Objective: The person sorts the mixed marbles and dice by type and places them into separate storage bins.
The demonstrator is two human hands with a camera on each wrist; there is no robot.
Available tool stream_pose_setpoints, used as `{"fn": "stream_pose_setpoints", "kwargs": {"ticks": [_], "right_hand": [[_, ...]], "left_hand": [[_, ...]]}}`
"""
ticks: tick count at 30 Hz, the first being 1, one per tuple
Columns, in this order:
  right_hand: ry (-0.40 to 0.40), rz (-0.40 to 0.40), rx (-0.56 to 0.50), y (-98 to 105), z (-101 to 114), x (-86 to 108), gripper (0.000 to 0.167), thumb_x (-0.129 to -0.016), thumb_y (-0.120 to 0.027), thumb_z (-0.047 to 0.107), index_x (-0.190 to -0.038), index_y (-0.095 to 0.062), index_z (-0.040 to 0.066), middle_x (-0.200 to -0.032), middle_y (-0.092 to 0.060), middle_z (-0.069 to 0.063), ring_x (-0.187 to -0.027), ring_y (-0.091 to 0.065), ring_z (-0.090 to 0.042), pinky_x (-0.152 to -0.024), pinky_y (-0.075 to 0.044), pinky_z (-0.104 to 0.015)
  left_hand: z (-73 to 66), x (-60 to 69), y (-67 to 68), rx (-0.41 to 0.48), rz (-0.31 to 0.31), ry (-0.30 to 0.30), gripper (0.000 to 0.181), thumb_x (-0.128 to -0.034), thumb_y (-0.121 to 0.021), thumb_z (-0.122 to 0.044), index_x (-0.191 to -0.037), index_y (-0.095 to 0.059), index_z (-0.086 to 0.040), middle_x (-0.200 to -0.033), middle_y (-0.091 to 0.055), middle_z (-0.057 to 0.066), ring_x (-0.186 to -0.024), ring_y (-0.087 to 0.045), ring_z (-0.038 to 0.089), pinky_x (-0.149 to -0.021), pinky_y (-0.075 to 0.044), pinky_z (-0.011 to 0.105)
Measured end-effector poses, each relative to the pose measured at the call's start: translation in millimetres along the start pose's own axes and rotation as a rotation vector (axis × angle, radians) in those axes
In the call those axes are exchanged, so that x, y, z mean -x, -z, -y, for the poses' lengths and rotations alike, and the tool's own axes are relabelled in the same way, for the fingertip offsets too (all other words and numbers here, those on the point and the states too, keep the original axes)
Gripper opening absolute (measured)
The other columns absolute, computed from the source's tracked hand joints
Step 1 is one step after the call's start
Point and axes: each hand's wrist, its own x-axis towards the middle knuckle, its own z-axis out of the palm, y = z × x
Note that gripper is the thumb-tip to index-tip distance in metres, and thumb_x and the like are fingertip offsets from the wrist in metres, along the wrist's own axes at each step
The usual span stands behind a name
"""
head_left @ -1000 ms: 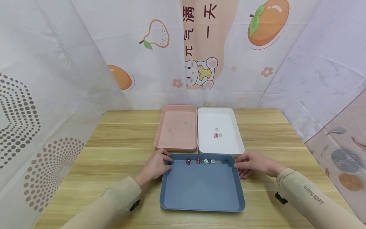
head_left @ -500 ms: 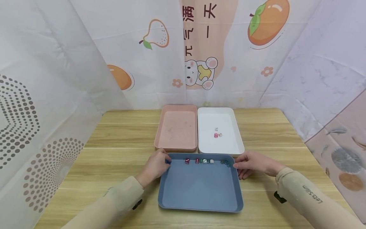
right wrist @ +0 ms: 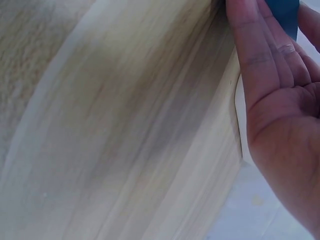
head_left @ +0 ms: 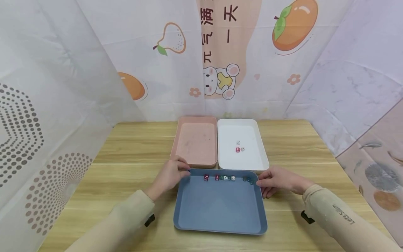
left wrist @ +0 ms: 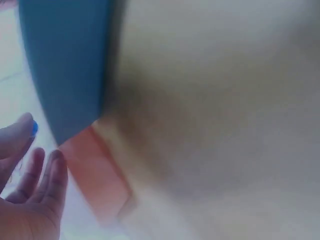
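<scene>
From the head view, we see the left hand [head_left: 167, 177] with thumb and finger pinched together on a small blue piece [head_left: 189, 170], just over the far left corner of a blue tray [head_left: 220, 210]. The right hand [head_left: 280, 178] grips the tray's right rim near the far corner, thumb on the inner side and fingers outside. The tray lies on a wooden table [head_left: 135, 147], nearest to the person. Along its far wall we find a loose row, from left to right: two red dice [head_left: 206, 177], then two white dice [head_left: 233, 178] with small green beads [head_left: 221, 177] among them, and a cluster of dark bluish beads [head_left: 248, 179] close to the right hand. Beyond it, side by side, stand a pink tray [head_left: 196, 143] and a white tray [head_left: 244, 131]; the white one holds a red die [head_left: 237, 149] and two pale dice [head_left: 238, 142]. A curtain [head_left: 176, 80] printed with fruit hangs behind. In the left wrist view, we make out the blue piece at the fingertips, beside the blurred outer walls of the blue and pink trays. In the right wrist view, we see the fingers stretched along the blue tray's outside, the thumb opposite, with wood grain filling most of the rest.
</scene>
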Motion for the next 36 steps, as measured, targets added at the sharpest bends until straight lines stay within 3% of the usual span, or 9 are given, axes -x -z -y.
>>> {"fn": "stream_pose_setpoints", "kwargs": {"ticks": [5,9,16,23,27,33,36], "right_hand": [[0.008,0.004,-0.005,0.3,-1.8,-0.9,0.022,-0.101,-0.066,0.018,-0.096,-0.071,-0.002,-0.086,-0.072,-0.019,-0.078,-0.073,-0.031,-0.072,-0.064,-0.042],[0.004,0.004,-0.021,0.5,-3.6,-1.2,0.021,-0.101,-0.066,0.018,-0.097,-0.071,-0.002,-0.086,-0.073,-0.019,-0.078,-0.073,-0.032,-0.072,-0.064,-0.043],[-0.002,0.005,-0.031,0.4,-3.6,-1.6,0.022,-0.101,-0.067,0.019,-0.097,-0.071,-0.002,-0.086,-0.073,-0.019,-0.079,-0.074,-0.032,-0.072,-0.065,-0.043],[-0.006,0.006,-0.029,2.1,-2.4,-1.9,0.021,-0.101,-0.066,0.019,-0.097,-0.071,-0.002,-0.087,-0.073,-0.019,-0.079,-0.074,-0.032,-0.072,-0.065,-0.043],[-0.010,0.010,-0.029,1.9,-1.8,-2.2,0.021,-0.101,-0.066,0.018,-0.097,-0.071,-0.002,-0.087,-0.073,-0.019,-0.080,-0.074,-0.032,-0.073,-0.065,-0.043],[-0.007,0.016,-0.034,1.3,-1.0,-2.6,0.021,-0.101,-0.065,0.018,-0.097,-0.071,-0.002,-0.087,-0.073,-0.020,-0.079,-0.073,-0.032,-0.073,-0.065,-0.043],[-0.008,0.017,-0.038,1.4,-1.5,-3.0,0.022,-0.101,-0.065,0.019,-0.097,-0.071,-0.002,-0.086,-0.073,-0.019,-0.079,-0.073,-0.031,-0.073,-0.065,-0.043]], "left_hand": [[-7.6,-30.4,18.0,0.065,0.011,0.034,0.015,-0.0911,-0.078,-0.011,-0.106,-0.081,-0.007,-0.110,-0.070,0.004,-0.103,-0.067,0.024,-0.085,-0.060,0.038],[-6.5,-61.0,24.3,0.097,0.018,0.044,0.019,-0.0940,-0.076,-0.015,-0.112,-0.080,-0.009,-0.112,-0.075,0.005,-0.108,-0.068,0.024,-0.092,-0.059,0.040],[0.8,-106.7,26.8,0.174,0.029,0.063,0.020,-0.0956,-0.074,-0.013,-0.114,-0.079,-0.009,-0.115,-0.076,0.006,-0.112,-0.068,0.022,-0.098,-0.057,0.039],[11.5,-145.2,23.4,0.219,0.029,0.132,0.025,-0.0964,-0.072,-0.008,-0.120,-0.074,-0.002,-0.118,-0.074,0.009,-0.115,-0.067,0.024,-0.099,-0.056,0.039],[17.2,-158.4,19.7,0.274,-0.001,0.171,0.026,-0.0965,-0.070,-0.004,-0.122,-0.072,0.000,-0.120,-0.072,0.012,-0.115,-0.066,0.027,-0.099,-0.056,0.040],[24.1,-166.4,13.8,0.327,-0.035,0.254,0.023,-0.0972,-0.069,-0.004,-0.120,-0.073,-0.002,-0.119,-0.069,0.010,-0.112,-0.066,0.025,-0.097,-0.057,0.040],[31.5,-169.9,8.9,0.308,-0.044,0.257,0.024,-0.0970,-0.068,-0.003,-0.121,-0.072,-0.004,-0.120,-0.070,0.009,-0.114,-0.064,0.024,-0.098,-0.055,0.040]]}}
